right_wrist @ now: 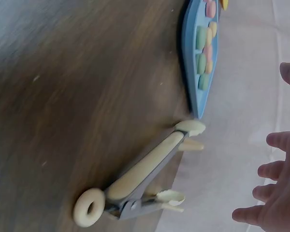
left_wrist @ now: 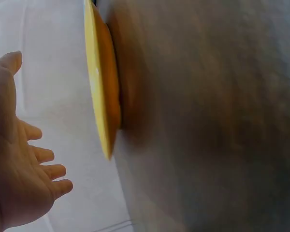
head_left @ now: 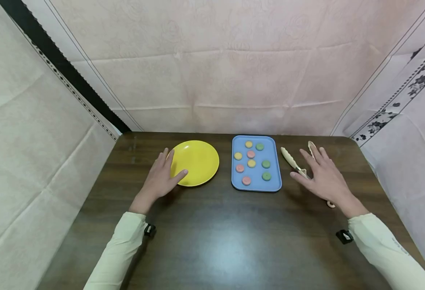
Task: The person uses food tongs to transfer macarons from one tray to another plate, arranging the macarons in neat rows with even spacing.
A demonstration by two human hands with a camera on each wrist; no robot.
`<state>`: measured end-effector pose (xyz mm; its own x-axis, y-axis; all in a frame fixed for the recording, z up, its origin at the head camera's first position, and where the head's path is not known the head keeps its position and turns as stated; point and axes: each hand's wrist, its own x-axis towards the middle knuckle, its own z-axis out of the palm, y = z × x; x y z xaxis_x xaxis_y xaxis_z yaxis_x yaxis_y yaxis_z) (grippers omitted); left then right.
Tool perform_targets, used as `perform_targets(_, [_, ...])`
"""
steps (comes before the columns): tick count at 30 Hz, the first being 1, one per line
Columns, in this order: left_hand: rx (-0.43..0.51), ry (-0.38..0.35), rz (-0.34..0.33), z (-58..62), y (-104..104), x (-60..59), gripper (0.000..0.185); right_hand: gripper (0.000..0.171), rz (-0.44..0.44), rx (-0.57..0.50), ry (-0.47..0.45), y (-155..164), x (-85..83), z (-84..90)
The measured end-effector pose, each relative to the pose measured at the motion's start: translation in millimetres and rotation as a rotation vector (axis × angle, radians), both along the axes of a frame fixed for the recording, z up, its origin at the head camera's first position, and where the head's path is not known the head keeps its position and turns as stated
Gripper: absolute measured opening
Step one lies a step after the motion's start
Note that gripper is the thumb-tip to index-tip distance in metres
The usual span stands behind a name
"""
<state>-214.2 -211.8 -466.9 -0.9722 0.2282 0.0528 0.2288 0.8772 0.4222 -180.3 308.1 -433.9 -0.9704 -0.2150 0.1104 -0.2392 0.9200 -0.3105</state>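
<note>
My left hand (head_left: 161, 177) hovers with its fingers spread at the left rim of a yellow plate (head_left: 197, 161); in the left wrist view the left hand (left_wrist: 19, 159) is open and a little off the plate (left_wrist: 102, 92). My right hand (head_left: 322, 177) is open with fingers spread above cream tongs (head_left: 291, 159) that lie on the table. The right wrist view shows the tongs (right_wrist: 145, 169) untouched, with the right hand (right_wrist: 275, 193) above them. Between the hands lies a blue tray (head_left: 275, 183) with several small round cookies (head_left: 251, 163) in pink, yellow and green.
The dark wooden table (head_left: 212, 233) is ringed by pale fabric walls (head_left: 216, 64) at the back and both sides. The tray (right_wrist: 189, 72) sits just left of the tongs.
</note>
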Motion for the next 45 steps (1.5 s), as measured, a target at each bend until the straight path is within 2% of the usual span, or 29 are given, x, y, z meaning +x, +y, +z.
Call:
perform_targets(6, [0.177, -0.069, 0.047, -6.0, -11, -0.4, 0.102, 0.096, -0.046, -0.032, -0.006, 14, 4.0, -6.6])
perform_targets(13, [0.336, -0.161, 0.11, -14.3, -21, -3.6, 0.093, 0.102, -0.164, -0.047, -0.005, 30, 5.8, -20.9])
perform_targets(19, [0.476, -0.218, 0.159, -21.0, -23, -5.1, 0.098, 0.103, -0.232, -0.076, 0.002, 40, 7.0, -29.6])
perform_targets(25, [0.666, -0.309, 0.222, -24.8, -20, -2.5, 0.098, 0.105, -0.265, -0.09, -0.02, 45, 7.3, -37.2])
perform_targets(29, [0.772, -0.328, 0.238, -28.7, -18, -0.8, 0.101, 0.107, -0.279, -0.098, -0.032, 46, 7.7, -42.8])
perform_targets(32, [0.813, -0.322, 0.226, -33.8, -18, -0.5, 0.104, 0.11, -0.284, -0.106, -0.042, 45, 8.1, -45.7])
perform_targets(37, [0.83, -0.328, 0.212, -41.5, -20, -1.7, 0.106, 0.115, -0.306, -0.121, -0.068, 45, 8.2, -50.8])
perform_targets(45, [0.854, -0.334, 0.198, -42.1, -18, -1.8, 0.105, 0.118, -0.326, -0.157, -0.079, 46, 7.1, -59.0])
